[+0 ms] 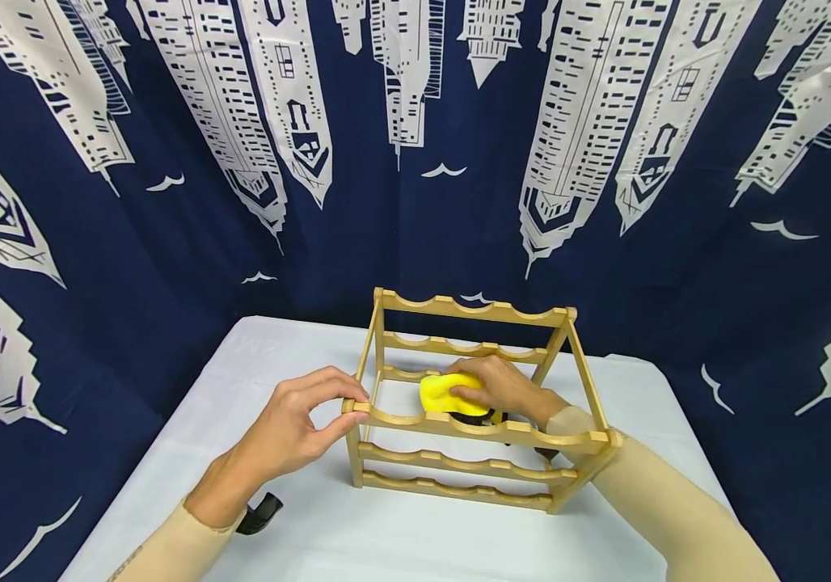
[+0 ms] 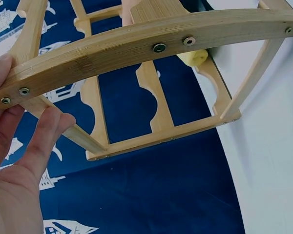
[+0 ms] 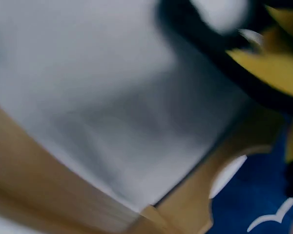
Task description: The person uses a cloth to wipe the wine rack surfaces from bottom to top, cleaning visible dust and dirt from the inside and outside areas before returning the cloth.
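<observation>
A wooden rack [image 1: 459,465] with scalloped rails stands on the white table, like a tabletop wine rack. My left hand [image 1: 280,424] pinches its near left top corner between thumb and fingers; the left wrist view shows the same hand [image 2: 19,180] at the frame's end. Reaching in from the right, my right hand [image 1: 499,384] grips a rounded yellow object with black parts [image 1: 452,394] inside the rack. Its underside is partly hidden by the front top rail. In the blurred right wrist view, black and yellow parts [image 3: 273,70] show at the upper right; their exact kind is unclear.
The white tabletop [image 1: 299,533] extends around the rack. Behind and beside it hangs a dark blue cloth [image 1: 401,226] printed with white buildings and birds. A small black device [image 1: 260,514] sits at my left wrist. The rack's side bar passes close to my right forearm.
</observation>
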Tool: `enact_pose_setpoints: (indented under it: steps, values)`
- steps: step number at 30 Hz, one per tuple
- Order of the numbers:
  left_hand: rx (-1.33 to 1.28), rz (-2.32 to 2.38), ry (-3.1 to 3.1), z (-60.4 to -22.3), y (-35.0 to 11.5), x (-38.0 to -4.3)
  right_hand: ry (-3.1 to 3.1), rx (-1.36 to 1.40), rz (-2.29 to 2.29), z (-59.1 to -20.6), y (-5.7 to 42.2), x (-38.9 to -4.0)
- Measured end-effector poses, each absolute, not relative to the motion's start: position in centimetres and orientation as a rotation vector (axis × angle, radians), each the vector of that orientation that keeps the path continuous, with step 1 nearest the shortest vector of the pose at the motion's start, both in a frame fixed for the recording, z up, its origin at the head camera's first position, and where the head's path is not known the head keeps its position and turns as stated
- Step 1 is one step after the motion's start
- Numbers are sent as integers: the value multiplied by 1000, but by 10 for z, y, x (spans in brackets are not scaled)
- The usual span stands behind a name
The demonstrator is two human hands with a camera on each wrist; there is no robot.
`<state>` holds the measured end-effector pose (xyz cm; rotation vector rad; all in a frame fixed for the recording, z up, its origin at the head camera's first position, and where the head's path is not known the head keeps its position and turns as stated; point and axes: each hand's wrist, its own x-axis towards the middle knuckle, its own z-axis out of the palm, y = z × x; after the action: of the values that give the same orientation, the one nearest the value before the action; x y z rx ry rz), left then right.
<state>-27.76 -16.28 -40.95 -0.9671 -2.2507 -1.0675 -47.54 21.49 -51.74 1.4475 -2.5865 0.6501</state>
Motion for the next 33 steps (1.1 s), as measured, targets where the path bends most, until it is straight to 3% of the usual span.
enact_pose_setpoints:
  steps: [12,33]
  values:
    - [-979,-1066,-2237,-409,-159,-274,-2358,1632,447,-523,219,-465]
    - [-917,-1086,-2253,-410,-160,-274,-2643,1425,-6,-503,243,-445]
